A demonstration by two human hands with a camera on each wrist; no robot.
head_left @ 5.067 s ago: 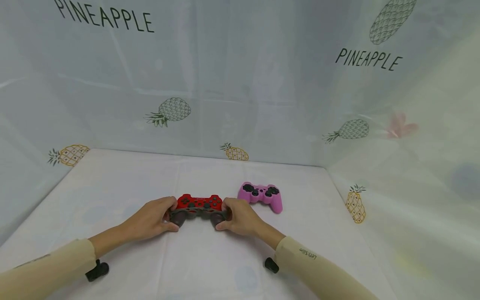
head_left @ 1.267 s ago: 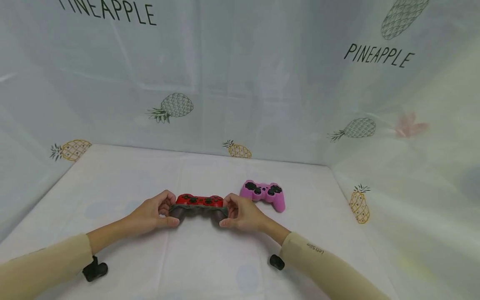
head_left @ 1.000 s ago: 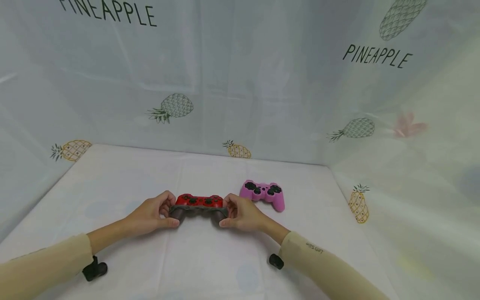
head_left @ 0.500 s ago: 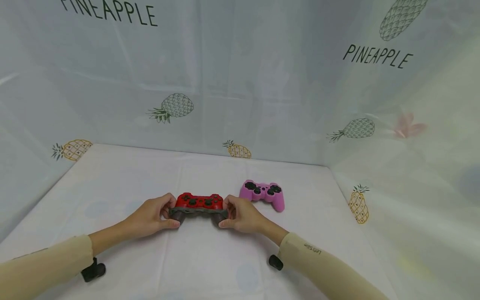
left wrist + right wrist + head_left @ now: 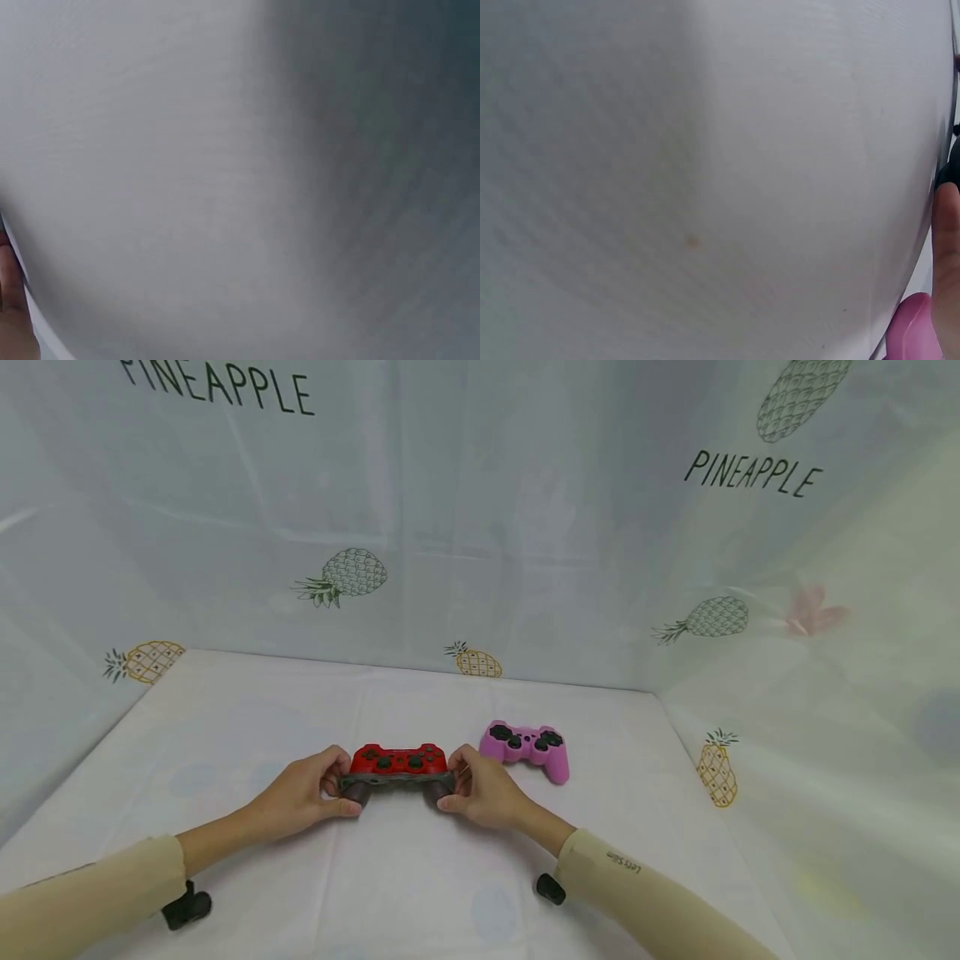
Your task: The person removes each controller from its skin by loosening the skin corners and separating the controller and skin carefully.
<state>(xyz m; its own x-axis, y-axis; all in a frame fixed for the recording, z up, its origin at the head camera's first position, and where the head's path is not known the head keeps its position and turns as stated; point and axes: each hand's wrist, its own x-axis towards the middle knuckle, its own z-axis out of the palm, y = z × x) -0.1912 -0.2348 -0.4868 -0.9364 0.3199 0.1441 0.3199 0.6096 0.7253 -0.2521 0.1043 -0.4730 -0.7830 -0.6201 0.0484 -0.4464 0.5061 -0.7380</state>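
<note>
Head cam first. Just below the middle of the frame there's a red controller (image 5: 397, 762), face up, with dark grips (image 5: 437, 792) pointing toward the bottom of the frame and a grey band (image 5: 397, 779) running across right below the red part. Both hands are on it. The left hand (image 5: 303, 792) comes in from the lower left and pinches the left end, thumb on the dark grip and fingers bent up by the red side. The right hand (image 5: 487, 790) does pretty much the same from the lower right, clamped on the other end. Just beside it, a bit right of center, a pink controller (image 5: 528, 747) with black buttons lies on the white cloth (image 5: 405, 885); can't tell if the knuckles touch it. Beige sleeves (image 5: 637, 893) fill the lower corners, each with a little black gadget (image 5: 551, 888) by the cuff. The top half is pale sheeting (image 5: 510, 527) printed with pineapples and "PINEAPPLE" lettering upper left and upper right.

Left wrist cam: nearly all blurry pale surface (image 5: 165, 187), going darker to the right. Only a sliver of that hand shows at the lower left edge, so no telling the grip from here.

Right wrist cam: more blurry pale stuff, part of a finger or thumb at the lower right edge, something dark by its tip, and a chunk of the pink controller at bottom right. Can't judge the grip from this one either.
</note>
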